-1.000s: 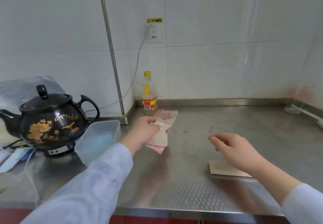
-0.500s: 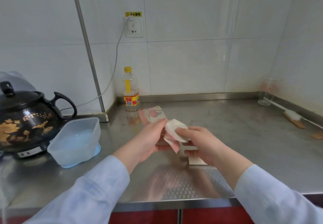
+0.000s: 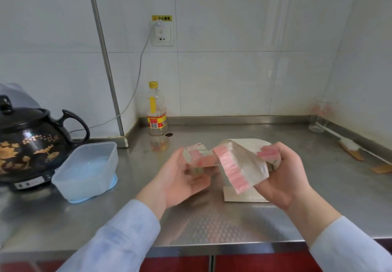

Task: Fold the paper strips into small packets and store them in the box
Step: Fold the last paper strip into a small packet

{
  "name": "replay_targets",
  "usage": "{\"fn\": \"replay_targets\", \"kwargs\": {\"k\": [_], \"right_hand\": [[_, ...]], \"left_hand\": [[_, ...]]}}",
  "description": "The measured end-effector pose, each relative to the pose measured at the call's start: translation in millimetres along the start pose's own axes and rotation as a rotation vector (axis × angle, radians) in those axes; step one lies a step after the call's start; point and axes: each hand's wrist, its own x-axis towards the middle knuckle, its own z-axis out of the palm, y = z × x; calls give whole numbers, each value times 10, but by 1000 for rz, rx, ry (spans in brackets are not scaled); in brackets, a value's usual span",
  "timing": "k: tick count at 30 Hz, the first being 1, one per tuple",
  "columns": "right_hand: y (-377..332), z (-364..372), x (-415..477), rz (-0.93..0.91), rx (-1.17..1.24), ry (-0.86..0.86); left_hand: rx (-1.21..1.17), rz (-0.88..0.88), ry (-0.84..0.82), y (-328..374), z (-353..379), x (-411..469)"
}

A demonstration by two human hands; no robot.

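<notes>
A long paper strip [image 3: 239,163], white with pink printed edges, is held above the steel counter [image 3: 212,223] between both hands. My left hand [image 3: 180,178] grips its left end, palm up. My right hand [image 3: 284,176] pinches the right end, and the middle of the strip bends down in a fold. Flat on the counter under my right hand lies a beige paper piece [image 3: 235,195], partly hidden. The clear plastic box [image 3: 89,170] stands to the left on its blue lid, apart from both hands.
A black teapot-style kettle [image 3: 31,142] sits at the far left behind the box. A bottle with a yellow cap [image 3: 156,110] stands at the back wall under a socket. At the right are a glass [image 3: 320,116] and brown paper scraps [image 3: 352,153].
My left hand lifted the strip off the counter toward the middle. My right hand came up and took its other end, and the strip is now spread and bent between both hands.
</notes>
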Motion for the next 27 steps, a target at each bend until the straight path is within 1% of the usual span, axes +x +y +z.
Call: {"fn": "replay_targets", "kwargs": {"k": [2, 5, 7, 10, 12, 14, 15, 16, 17, 19, 21, 24, 25, 27], "right_hand": [[-50, -76, -106, 25, -72, -4], [-161, -220, -280, 89, -229, -11], [-226, -363, -386, 99, -291, -11], [-314, -561, -501, 124, -393, 47], [-359, -635, -527, 117, -527, 124], [-376, -692, -512, 87, -701, 255], [-382, -711, -496, 44, -809, 313], [-382, -710, -483, -11, -915, 346], [-389, -715, -458, -63, -998, 352], [-396, -682, -396, -123, -1077, 352], [-418, -673, -306, -111, -1118, 361], [-456, -692, -123, -71, -1146, 366], [-471, -710, -55, -67, -1155, 362], [-494, -773, 97, -84, -1254, 364]], "left_hand": [[-72, 53, 11, 29, 85, 147], [-54, 110, 42, 44, 239, 347], [3, 126, 68, 71, 312, 493], [180, 110, 120, 136, 417, 719], [309, 83, 150, 151, 501, 859], [432, 64, 152, 193, 618, 976], [473, 63, 145, 242, 696, 1018], [505, 98, 153, 313, 765, 1070], [519, 161, 155, 404, 847, 1151], [547, 360, 113, 623, 1036, 1252], [574, 555, 32, 850, 1251, 1343], [653, 795, -80, 1148, 1535, 1447], [695, 859, -94, 1233, 1606, 1487], [775, 948, -74, 1363, 1686, 1612]]}}
